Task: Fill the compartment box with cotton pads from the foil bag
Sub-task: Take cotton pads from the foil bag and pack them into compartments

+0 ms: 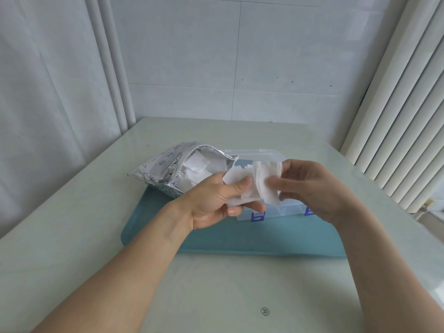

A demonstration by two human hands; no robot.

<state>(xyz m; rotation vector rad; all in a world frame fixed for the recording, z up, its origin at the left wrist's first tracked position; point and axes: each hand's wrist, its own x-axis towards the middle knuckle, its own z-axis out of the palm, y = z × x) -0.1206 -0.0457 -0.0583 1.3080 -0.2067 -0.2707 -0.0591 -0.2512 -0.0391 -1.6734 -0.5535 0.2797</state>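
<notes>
Left hand (211,203) grips a loose bunch of cotton pads (240,186), thumb on top, fingers curled under. Right hand (310,186) pinches a small stack of pads (268,182) just right of that bunch, touching it. Both held above the clear compartment box (276,210), lid up behind the hands. Open foil bag (168,169) lies left of the grip, pads showing inside. Box sits on teal mat (264,239).

I see a pale table (96,236) carrying a blue mat (264,236) at centre. On the mat sit a foil bag (158,169) at ten o'clock and a clear box (271,210) at one o'clock.
</notes>
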